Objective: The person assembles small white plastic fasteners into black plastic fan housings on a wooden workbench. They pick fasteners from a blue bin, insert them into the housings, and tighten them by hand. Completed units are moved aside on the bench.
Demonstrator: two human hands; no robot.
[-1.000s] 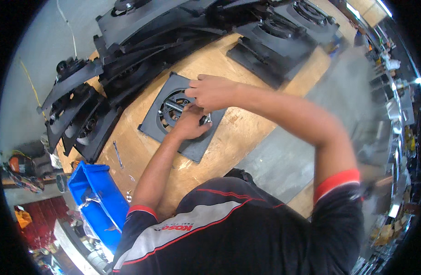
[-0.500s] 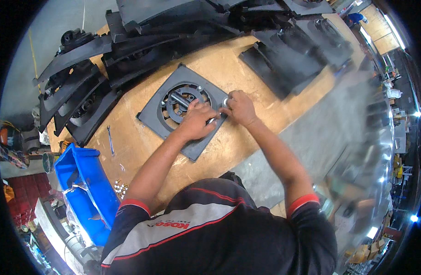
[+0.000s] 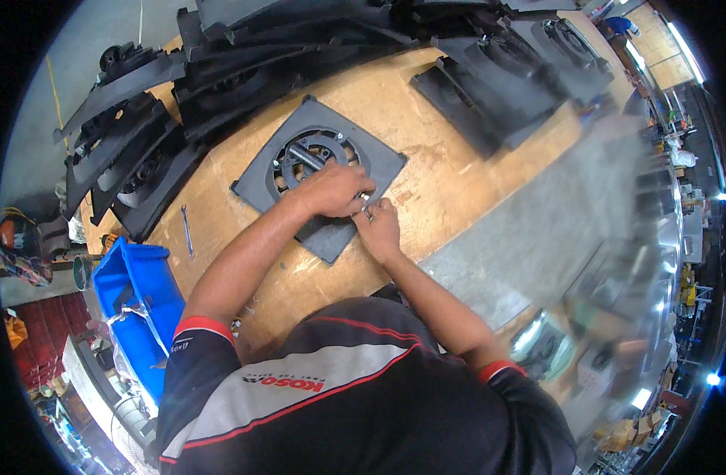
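A black square panel (image 3: 323, 243) with a round, spoked opening lies turned cornerwise on the table before me. A dark cylinder (image 3: 306, 155) sits across the middle of that opening. My left hand (image 3: 337, 190) is over the panel's near right part, its fingers closed on a small silvery metal piece (image 3: 365, 197). Right beside it, my right hand (image 3: 380, 231) is also closed, its fingertips meeting those of the left at the panel's right edge. Small silvery bits show at the right fingertips, but the fingers hide their shape.
Black panels (image 3: 291, 59) are piled along the table's far side, with more (image 3: 489, 103) at the far right. A wrench (image 3: 188, 231) lies on the wooden tabletop (image 3: 426, 170) at left. Near it stands a blue bin (image 3: 153, 293). Grey floor (image 3: 489, 253) borders the table's right edge.
My right hand has moved left and nearer to me, from the panel's right corner to the left hand's fingertips. The round silvery thing it held is no longer plainly visible.
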